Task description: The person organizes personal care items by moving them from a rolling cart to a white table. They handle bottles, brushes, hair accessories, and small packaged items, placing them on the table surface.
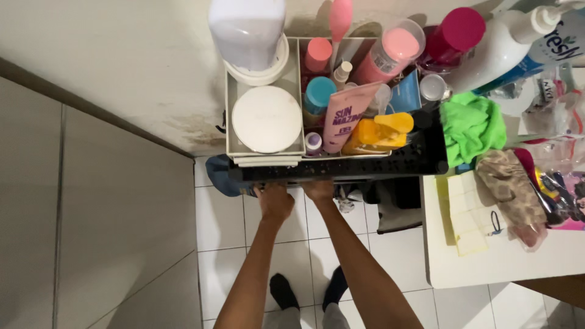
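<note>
Both hands reach under the front edge of a black shelf unit loaded with toiletries.

The left hand [275, 203] has its fingers curled together against the underside of the black shelf [341, 169], at about 6 o'clock from the white organiser tray [230, 116]; whether it truly grips the edge I cannot tell. The right hand [319, 191] sits just beside it at 3 o'clock, fingertips hidden beneath the shelf, so its closure cannot be told either. The tray holds a round white lid [266, 119], a pink tube [344, 116] and a yellow bottle [376, 133]. At 3 o'clock from the tray a green cloth [472, 125] lies at the shelf's end, touching the white worktop [487, 262]. Below, at 6 o'clock, dark-socked feet [308, 291] stand on the white tiled floor [219, 225].
</note>
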